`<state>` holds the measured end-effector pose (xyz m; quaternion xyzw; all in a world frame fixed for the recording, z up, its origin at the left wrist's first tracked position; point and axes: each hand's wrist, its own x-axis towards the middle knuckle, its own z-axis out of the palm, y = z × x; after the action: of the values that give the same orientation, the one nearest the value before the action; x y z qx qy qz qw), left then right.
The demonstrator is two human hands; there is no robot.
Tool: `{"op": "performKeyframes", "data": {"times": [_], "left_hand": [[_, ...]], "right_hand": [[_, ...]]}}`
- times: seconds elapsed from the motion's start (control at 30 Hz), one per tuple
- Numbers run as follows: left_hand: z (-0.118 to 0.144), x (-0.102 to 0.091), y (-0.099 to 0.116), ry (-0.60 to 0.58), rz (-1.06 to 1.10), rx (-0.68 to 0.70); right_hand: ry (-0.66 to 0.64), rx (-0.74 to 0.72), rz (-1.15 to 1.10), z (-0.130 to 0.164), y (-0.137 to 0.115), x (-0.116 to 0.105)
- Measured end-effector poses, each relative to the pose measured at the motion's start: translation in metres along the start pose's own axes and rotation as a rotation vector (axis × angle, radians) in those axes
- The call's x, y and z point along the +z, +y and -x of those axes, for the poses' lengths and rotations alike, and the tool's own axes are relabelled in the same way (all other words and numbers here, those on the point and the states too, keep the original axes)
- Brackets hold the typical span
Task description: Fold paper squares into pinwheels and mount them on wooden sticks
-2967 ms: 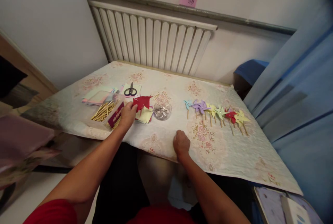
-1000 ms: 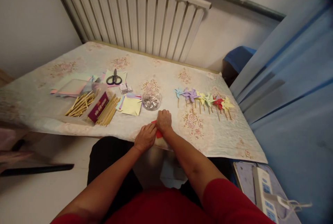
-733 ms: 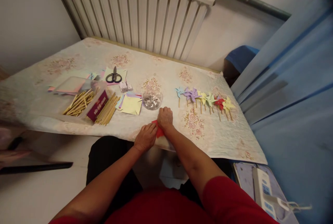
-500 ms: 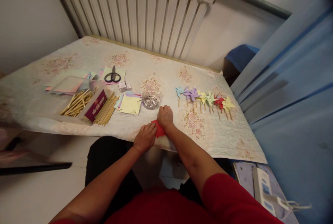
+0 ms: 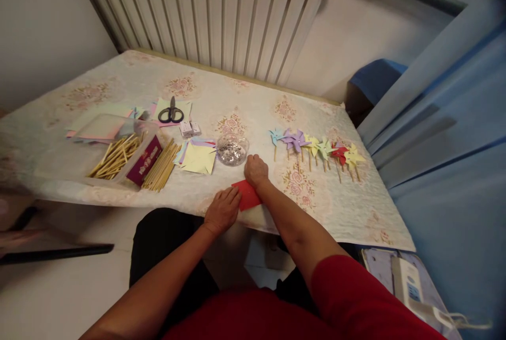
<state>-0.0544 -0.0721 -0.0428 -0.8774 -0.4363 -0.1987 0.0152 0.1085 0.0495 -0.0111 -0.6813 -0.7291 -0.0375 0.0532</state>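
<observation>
A square of red paper [image 5: 249,195] lies at the table's front edge between my two hands. My left hand [image 5: 222,209] rests over its left edge, fingers stretched out and lying flat. At the paper's upper right corner, my right hand [image 5: 256,170] is closed with its fingers curled; whatever it may hold is hidden. Just beyond the right hand sits a clear round dish [image 5: 232,151] of small shiny metal pieces. Left of the dish lies a stack of coloured paper squares [image 5: 200,157], pale yellow on top.
Thin wooden sticks [image 5: 161,166] lie beside a clear plastic box [image 5: 136,182] holding more sticks. Scissors [image 5: 171,112] lie on paper behind small white boxes [image 5: 190,128]. Several paper pinwheels [image 5: 295,141] form a row on the right. A power strip [image 5: 409,282] is at lower right.
My right hand has shifted slightly up and to the right, uncovering more of the red paper. My left hand has stayed by the paper's left edge. The camera view has turned slightly.
</observation>
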Motion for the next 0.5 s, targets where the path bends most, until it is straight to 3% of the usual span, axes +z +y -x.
{"op": "performKeyframes", "data": {"times": [0.23,0.4,0.5], "left_hand": [[0.0,0.0,0.0,-0.018,-0.012,0.002],[0.0,-0.001,0.0,-0.033,-0.016,-0.009],[-0.001,-0.002,0.001,-0.032,-0.03,-0.005]], "right_hand": [[0.046,0.109,-0.103,-0.018,0.009,0.007],[0.082,0.289,-0.589,-0.028,0.032,0.0],[0.042,0.327,-0.71,-0.022,0.048,-0.003]]}}
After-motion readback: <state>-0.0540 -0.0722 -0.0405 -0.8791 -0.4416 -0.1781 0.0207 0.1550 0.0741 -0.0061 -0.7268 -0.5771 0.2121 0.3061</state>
